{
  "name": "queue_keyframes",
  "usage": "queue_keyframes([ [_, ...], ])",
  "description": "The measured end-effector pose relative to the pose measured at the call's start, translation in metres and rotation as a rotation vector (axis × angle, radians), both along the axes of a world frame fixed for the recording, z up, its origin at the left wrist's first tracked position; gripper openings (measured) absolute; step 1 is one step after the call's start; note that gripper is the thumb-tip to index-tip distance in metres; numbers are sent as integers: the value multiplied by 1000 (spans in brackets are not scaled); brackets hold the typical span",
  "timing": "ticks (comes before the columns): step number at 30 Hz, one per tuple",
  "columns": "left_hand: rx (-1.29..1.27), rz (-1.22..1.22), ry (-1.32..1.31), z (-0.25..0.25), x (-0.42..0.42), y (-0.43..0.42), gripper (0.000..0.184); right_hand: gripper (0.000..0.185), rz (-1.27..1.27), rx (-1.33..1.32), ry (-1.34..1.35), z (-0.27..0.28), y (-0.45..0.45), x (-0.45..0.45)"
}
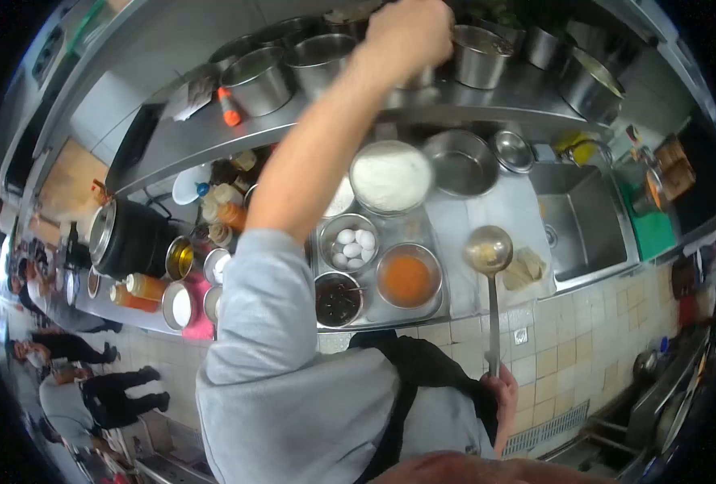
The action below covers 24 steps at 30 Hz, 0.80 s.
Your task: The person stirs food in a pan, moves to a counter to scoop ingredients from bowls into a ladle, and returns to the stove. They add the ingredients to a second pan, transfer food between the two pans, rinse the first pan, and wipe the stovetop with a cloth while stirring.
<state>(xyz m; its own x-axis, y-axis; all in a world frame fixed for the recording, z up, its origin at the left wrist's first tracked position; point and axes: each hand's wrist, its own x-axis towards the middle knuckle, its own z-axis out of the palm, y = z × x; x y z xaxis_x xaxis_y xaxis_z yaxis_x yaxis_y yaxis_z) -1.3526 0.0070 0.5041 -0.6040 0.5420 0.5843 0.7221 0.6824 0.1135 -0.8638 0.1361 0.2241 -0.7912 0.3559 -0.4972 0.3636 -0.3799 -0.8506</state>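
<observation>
My left hand (410, 36) is raised over the steel pots on the upper shelf, beside a pot (481, 60); its fingers are blurred and partly hidden. Low at the right, my right hand (502, 385) is closed around the handle of a long ladle (489, 250). The ladle's bowl holds a little pale food over a white cloth (471, 210), next to some pale slices (526, 270). Left of the ladle are bowls of orange liquid (407, 278), eggs (353, 248), dark sauce (338, 302) and white powder (391, 176).
An empty steel bowl (460, 164) stands near the sink (580, 222). Sauce bottles (144, 286), a black cooker (128, 239) and an orange-handled tool (229, 107) are at the left. Several people stand in the far left background, one in a grey top (67, 401).
</observation>
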Motion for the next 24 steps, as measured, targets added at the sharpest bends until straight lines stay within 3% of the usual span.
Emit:
queue_keyframes([
  [1,-160,142,-227,40,20,-10,33,70,13,8,4,-2,1,-1],
  [3,-445,249,-290,49,-15,-12,32,69,-18,-16,34,-3,-1,1],
  [4,-516,193,-210,16,-97,-8,37,69,-37,-11,35,1,-3,1],
  [5,-612,206,-308,20,-94,-5,44,70,-42,-2,28,7,-6,-2],
  [7,-705,154,-398,17,-107,3,37,71,-83,4,17,18,-13,-5],
  [9,-743,65,-126,7,-110,3,27,61,-143,-34,57,24,-18,-11],
  [10,-744,57,-121,5,-114,3,27,61,-152,-34,60,22,-19,-10],
  [12,-600,27,-268,7,-117,6,34,60,-171,-75,80,16,-19,-11],
  [15,-586,115,-373,22,-101,8,41,58,-180,-85,80,12,-20,-9],
  [16,-719,227,-370,27,-88,13,45,58,-185,-85,77,15,-22,-9],
  [22,-722,75,-671,15,-110,19,50,52,-179,-22,81,16,-26,-11],
  [24,-743,75,-631,13,-104,20,50,51,-165,-26,28,16,-26,-13],
])
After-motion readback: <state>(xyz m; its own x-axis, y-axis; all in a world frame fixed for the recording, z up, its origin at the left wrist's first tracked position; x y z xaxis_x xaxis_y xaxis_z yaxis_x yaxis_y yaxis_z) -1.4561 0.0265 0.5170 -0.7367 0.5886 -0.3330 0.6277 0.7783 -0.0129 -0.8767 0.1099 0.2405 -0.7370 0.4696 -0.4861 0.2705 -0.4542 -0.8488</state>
